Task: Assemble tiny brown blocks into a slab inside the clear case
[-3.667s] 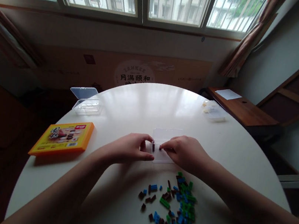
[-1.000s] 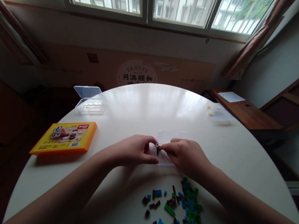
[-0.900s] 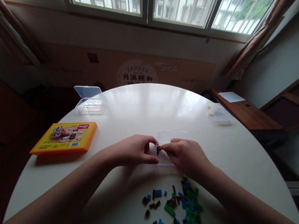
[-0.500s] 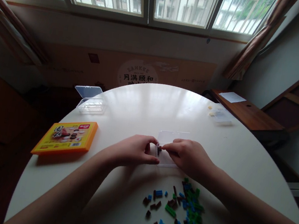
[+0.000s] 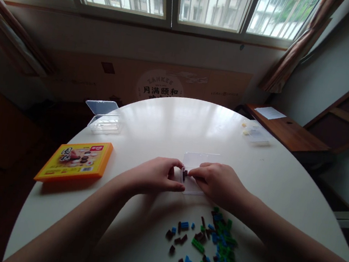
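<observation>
A small clear plastic box (image 5: 199, 159) with its lid back lies on the round white table (image 5: 175, 122). My left hand (image 5: 151, 175) grips the box's left edge between thumb and fingers. From the right, my right hand (image 5: 216, 182) pinches a small dark brown brick (image 5: 184, 174) at the box's left end. A loose pile of blue, green and brown bricks (image 5: 210, 246) lies near the table's front edge, just below my right forearm.
An orange flat box (image 5: 74, 160) lies at the table's left edge. A second clear box with open lid (image 5: 104, 118) stands at the back left. A third clear case (image 5: 254, 133) sits at the back right. A wooden desk (image 5: 288, 130) stands beyond it.
Both hands have stayed at the clear box. My right fingertips have shifted slightly at the brown brick. The view has hardly moved.
</observation>
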`<state>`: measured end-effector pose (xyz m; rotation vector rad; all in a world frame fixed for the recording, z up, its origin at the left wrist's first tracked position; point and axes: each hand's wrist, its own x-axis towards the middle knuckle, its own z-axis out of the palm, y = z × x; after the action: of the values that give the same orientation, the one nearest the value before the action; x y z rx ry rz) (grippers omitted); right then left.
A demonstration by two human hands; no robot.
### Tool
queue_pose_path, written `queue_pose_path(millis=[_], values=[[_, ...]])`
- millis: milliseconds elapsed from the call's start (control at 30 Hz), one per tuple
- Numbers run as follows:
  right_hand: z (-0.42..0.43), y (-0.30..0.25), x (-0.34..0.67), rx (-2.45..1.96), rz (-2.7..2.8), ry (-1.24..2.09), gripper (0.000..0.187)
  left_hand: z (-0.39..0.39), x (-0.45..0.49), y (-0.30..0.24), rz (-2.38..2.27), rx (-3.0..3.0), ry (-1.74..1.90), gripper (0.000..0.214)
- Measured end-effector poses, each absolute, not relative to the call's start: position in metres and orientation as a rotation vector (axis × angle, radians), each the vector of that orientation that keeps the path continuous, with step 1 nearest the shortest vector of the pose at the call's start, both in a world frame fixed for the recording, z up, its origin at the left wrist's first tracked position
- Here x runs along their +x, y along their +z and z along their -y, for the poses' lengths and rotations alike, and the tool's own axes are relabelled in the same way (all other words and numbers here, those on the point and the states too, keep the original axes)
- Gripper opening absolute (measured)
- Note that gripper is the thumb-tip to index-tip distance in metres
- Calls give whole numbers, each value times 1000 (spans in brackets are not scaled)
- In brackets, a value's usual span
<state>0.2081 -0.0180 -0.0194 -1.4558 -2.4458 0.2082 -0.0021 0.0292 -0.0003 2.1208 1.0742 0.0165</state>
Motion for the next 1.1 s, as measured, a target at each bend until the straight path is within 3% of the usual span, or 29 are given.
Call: queue_pose_path(millis=[667, 867, 1100], values=[[28, -6, 228, -1371, 2416, 156, 27, -33, -4, 0, -1080, 2038, -9, 63], [46, 24, 242, -1017, 2693, 349, 20, -36, -6, -4, -1135, 1897, -46, 52], [64, 33, 233, -905, 2984, 437, 21, -36, -8, -7, -1111, 1959, -79, 45]])
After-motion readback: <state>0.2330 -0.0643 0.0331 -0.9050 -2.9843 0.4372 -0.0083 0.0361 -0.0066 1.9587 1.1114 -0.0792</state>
